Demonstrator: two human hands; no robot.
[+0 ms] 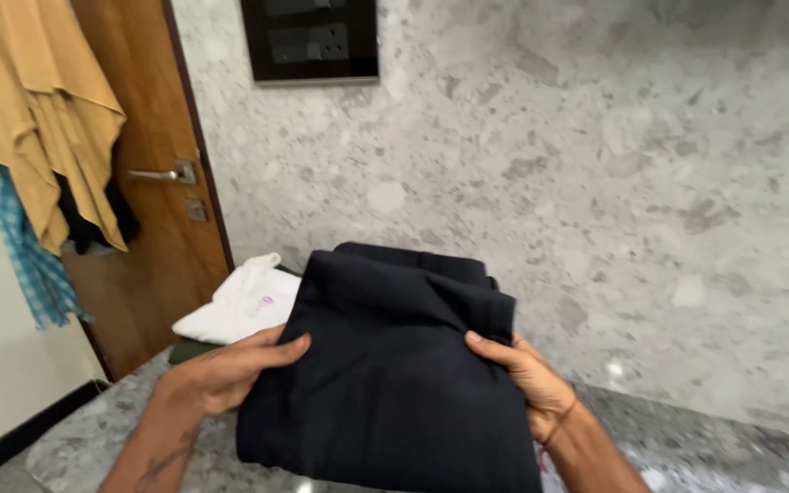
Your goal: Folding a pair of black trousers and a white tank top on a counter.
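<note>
Both hands are on the folded black fabric garment (390, 365), which sits square in the middle of the view, lifted just over the grey speckled stone desk (84, 443). The left hand (230, 370) clamps the garment's left edge, thumb laid across the top of the cloth and fingers curled underneath, so it is closed on the fabric. The right hand (531, 374) grips the right edge the same way, thumb pressed onto the dark cloth, fingers tucked behind and out of sight; a thin reddish thread band circles that wrist. The garment is several layers thick, with its upper fold bulging toward the wall.

Just behind the left hand, a folded white cloth (244, 301) lies on top of a dark green folded piece (189, 350), both at the desk's far left corner against the grey speckled stone wall (595, 183). Further left stands a brown wooden door (152, 256) with a metal lever handle (164, 173). A mustard-yellow garment (38, 110) and a blue checked cloth (6, 219) hang beside it. High on the wall sits a black switch panel (310, 41).
</note>
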